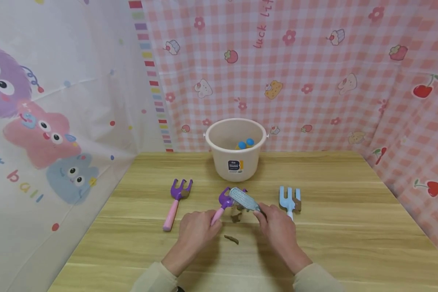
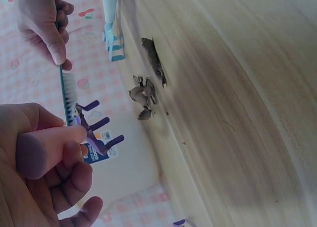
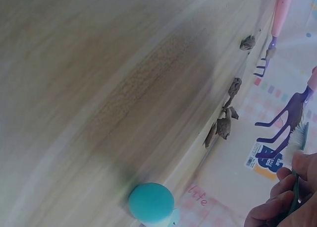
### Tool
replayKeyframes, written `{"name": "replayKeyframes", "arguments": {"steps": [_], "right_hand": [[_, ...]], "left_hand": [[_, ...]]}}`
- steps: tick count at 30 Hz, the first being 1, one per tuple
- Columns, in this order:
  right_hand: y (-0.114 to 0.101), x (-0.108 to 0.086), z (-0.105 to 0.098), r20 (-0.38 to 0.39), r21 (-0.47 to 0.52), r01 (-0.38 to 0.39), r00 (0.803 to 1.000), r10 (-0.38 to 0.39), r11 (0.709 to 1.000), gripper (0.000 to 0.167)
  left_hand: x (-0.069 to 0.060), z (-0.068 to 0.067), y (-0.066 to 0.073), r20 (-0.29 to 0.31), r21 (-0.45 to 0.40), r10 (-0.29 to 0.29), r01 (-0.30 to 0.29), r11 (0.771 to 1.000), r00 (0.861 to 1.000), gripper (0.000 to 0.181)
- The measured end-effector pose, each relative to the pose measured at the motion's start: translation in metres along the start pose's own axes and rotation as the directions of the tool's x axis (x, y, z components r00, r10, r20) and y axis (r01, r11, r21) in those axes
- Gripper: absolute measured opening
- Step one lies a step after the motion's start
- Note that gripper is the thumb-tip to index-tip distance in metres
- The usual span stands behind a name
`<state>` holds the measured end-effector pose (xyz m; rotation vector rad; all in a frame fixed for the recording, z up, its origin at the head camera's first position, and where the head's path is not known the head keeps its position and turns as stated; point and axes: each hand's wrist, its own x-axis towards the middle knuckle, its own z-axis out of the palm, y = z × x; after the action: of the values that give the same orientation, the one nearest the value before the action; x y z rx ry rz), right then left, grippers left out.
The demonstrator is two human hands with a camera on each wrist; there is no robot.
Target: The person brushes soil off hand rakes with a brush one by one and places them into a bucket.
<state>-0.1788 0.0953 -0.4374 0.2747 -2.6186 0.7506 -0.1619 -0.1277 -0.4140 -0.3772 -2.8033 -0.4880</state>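
In the head view my left hand (image 1: 198,229) grips the pink handle of a small purple garden rake (image 1: 224,199), its tines pointing away from me. My right hand (image 1: 278,227) holds a light blue brush (image 1: 243,198) by its handle. White bristles (image 3: 298,137) touch the back of the raised rake in the right wrist view. Brown residue shows on the rake's purple head (image 2: 84,120). Under the tools, brown clumps of dirt (image 1: 236,217) lie on the table, with a longer brown strip (image 1: 231,239) nearer me.
Behind the hands stands a cream bucket (image 1: 236,156) holding blue-ended items (image 1: 242,144). A second purple rake with pink handle (image 1: 176,202) lies left, a light blue rake (image 1: 287,198) right; both carry brown dirt. Patterned cloth (image 1: 292,73) hangs behind the wooden table (image 1: 131,243).
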Motion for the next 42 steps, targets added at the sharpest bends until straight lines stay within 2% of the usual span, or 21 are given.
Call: {"name": "replayKeyframes", "arguments": {"steps": [15, 21, 27, 29, 33, 42], "right_hand": [[0.007, 0.003, -0.006, -0.006, 0.055, 0.012, 1.000, -0.012, 0.998, 0.025], [0.006, 0.004, -0.008, -0.039, 0.075, 0.034, 0.999, -0.031, 0.997, 0.018], [-0.006, 0.001, -0.010, 0.044, 0.089, 0.060, 0.997, -0.065, 0.994, 0.029], [-0.005, 0.000, -0.008, 0.048, 0.076, 0.055, 0.997, -0.059, 0.996, 0.029], [0.006, 0.001, -0.005, 0.000, 0.050, 0.035, 0.999, -0.035, 0.998, 0.026], [0.018, 0.006, -0.011, -0.002, 0.053, -0.019, 1.000, 0.019, 0.998, 0.022]], "left_hand": [[-0.003, 0.002, -0.002, -0.051, 0.079, 0.040, -0.036, 0.996, 0.998, 0.031], [-0.002, 0.003, -0.005, -0.072, 0.122, 0.062, -0.053, 0.991, 0.995, 0.030], [-0.001, 0.002, -0.006, -0.102, 0.127, 0.092, -0.079, 0.989, 0.990, 0.026], [0.000, 0.001, -0.006, -0.108, 0.126, 0.097, -0.083, 0.988, 0.989, 0.024], [-0.001, 0.001, -0.007, -0.122, 0.144, 0.105, -0.087, 0.986, 0.987, 0.023], [-0.005, 0.003, -0.007, -0.136, 0.168, 0.137, -0.113, 0.979, 0.981, 0.023]]}}
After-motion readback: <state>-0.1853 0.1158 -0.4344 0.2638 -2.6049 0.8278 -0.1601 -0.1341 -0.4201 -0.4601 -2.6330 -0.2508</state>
